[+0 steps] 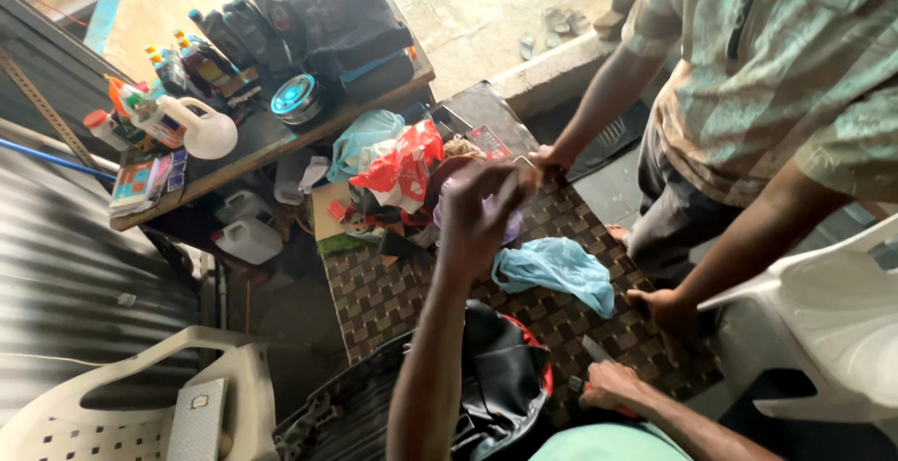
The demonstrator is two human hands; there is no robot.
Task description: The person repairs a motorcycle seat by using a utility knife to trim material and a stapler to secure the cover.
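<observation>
My left hand (477,207) is raised over the brown woven table top (383,302), fingers curled and blurred; whether it holds anything is unclear. A purple thing (511,225) lies just behind it. Low at the table's near edge, my right hand (610,386) grips a knife with a grey blade (595,348) pointing up. A black shiny bag with red trim (505,367) sits between my arms. Another person in a patterned shirt (776,59) stands at the right, one hand (550,158) on the table's far corner and the other hand (668,311) on its right edge.
A crumpled blue plastic bag (561,269) lies mid-table. Red-and-white (402,166) and teal bags (365,138) pile at its far side. A wooden bench (281,138) holds bottles and a white jug (210,129). White plastic chairs stand at bottom left (140,396) and right (832,330).
</observation>
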